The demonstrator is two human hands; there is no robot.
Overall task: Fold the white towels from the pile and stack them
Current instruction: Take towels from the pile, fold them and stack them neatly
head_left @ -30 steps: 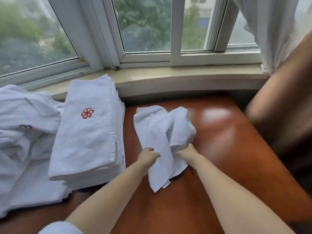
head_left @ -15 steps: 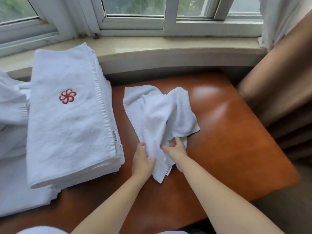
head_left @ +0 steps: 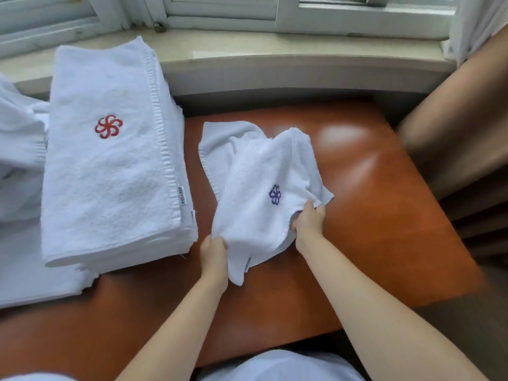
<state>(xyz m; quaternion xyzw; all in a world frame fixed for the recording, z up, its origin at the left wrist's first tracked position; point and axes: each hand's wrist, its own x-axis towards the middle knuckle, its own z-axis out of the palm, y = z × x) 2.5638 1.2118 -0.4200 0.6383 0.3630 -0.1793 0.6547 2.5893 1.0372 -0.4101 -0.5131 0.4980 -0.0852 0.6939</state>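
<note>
A small white towel (head_left: 258, 188) with a blue pinwheel logo lies rumpled on the brown table (head_left: 371, 215). My left hand (head_left: 214, 251) grips its near left edge. My right hand (head_left: 309, 221) pinches its near right edge, and the cloth between them is lifted slightly. To the left stands a stack of folded white towels (head_left: 110, 160), the top one bearing a red pinwheel logo. Further left lies the loose pile of unfolded white towels (head_left: 19, 149).
A pale window sill (head_left: 275, 53) runs along the far edge of the table, with window frames above. A brown upholstered chair (head_left: 453, 127) stands at the right. A white curtain (head_left: 472, 20) hangs at the top right.
My hands have moved apart along the towel's near edge and spread it, turning up the blue logo. The view has tilted further down toward the table.
</note>
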